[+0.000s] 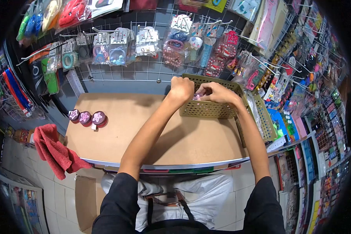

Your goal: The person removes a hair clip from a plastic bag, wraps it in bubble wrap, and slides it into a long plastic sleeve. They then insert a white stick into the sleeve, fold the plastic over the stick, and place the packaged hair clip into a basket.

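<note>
My left hand (182, 89) is closed in a fist over the left front corner of an olive-green perforated plastic basket (208, 110). Its fingertips are hidden, and I cannot make out what they hold. My right hand (219, 93) reaches over the basket's front rim, thumb and fingers curled round a small pink and purple flower-patterned piece (199, 96). Most of the basket's inside is hidden by my hands. At the table's left end, three stacks of dark red round pieces with pink flower tops (85, 117) stand in a row; a small white tag (94, 127) shows beside them.
The brown tabletop (175, 146) has a metal front edge. A second olive basket (266, 117) holds clear plastic packaging at the right. A red cloth (54, 152) hangs off the left corner. Hair accessories (117, 50) hang on a wire grid behind. A cardboard box (85, 202) stands below.
</note>
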The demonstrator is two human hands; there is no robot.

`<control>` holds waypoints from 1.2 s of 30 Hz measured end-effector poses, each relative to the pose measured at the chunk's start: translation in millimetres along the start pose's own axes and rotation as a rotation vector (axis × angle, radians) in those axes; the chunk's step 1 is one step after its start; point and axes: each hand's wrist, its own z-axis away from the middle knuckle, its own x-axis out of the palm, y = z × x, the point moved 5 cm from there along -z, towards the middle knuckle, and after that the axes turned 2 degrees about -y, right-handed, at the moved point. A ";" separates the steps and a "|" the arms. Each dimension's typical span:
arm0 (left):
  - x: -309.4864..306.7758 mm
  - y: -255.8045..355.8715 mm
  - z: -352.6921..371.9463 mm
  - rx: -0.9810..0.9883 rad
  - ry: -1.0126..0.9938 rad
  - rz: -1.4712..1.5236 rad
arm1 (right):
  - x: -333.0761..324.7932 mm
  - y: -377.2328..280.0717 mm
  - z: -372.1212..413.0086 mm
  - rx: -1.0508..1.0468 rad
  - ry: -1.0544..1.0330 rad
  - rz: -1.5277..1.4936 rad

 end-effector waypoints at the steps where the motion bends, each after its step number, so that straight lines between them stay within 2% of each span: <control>1: 1.6 1.3 0.2 0.004 0.000 -0.011 | -0.5 -0.6 0.8 0.001 -0.011 -0.018; 4: 3.2 0.0 -2.1 -0.019 -0.015 -0.020 | -4.6 2.0 -3.6 -0.079 -0.015 0.032; 8: 3.1 0.8 1.9 -0.028 0.003 -0.066 | 4.4 19.9 -11.6 0.112 -0.100 -0.168; 12: 3.4 2.4 0.2 -0.031 -0.019 -0.066 | 0.4 10.2 -10.5 0.109 -0.130 0.075; 13: 6.3 2.0 -0.4 -0.039 -0.013 -0.076 | 1.0 12.2 -10.7 0.166 -0.113 -0.060; 18: 10.7 -6.0 1.0 -0.071 0.032 -0.026 | 4.2 9.0 -13.4 0.090 -0.028 0.059; 21: -0.6 -10.2 17.6 0.067 0.257 0.160 | -6.0 1.2 2.5 -0.024 0.137 0.034; 23: -11.0 -12.6 35.5 0.205 0.449 0.432 | -17.4 -1.5 21.1 -0.038 0.230 0.063; 25: -11.3 -11.6 56.7 0.231 0.574 0.484 | -32.0 -9.1 48.7 0.025 0.287 0.113; 26: -9.1 -12.8 67.3 0.241 0.635 0.509 | -41.5 -0.7 63.0 -0.008 0.397 0.105; 30: 20.9 -17.1 88.4 0.275 0.725 0.470 | -91.5 45.7 141.3 0.427 0.681 0.055; 32: 29.1 -17.9 87.2 0.287 0.769 0.461 | -106.1 96.7 172.0 0.494 0.695 0.121; 33: 27.6 -18.7 86.0 0.286 0.797 0.467 | -103.3 103.4 187.5 0.638 0.658 0.037; 36: 24.7 -19.9 88.0 0.246 0.762 0.537 | -80.6 130.3 202.2 0.806 0.411 0.239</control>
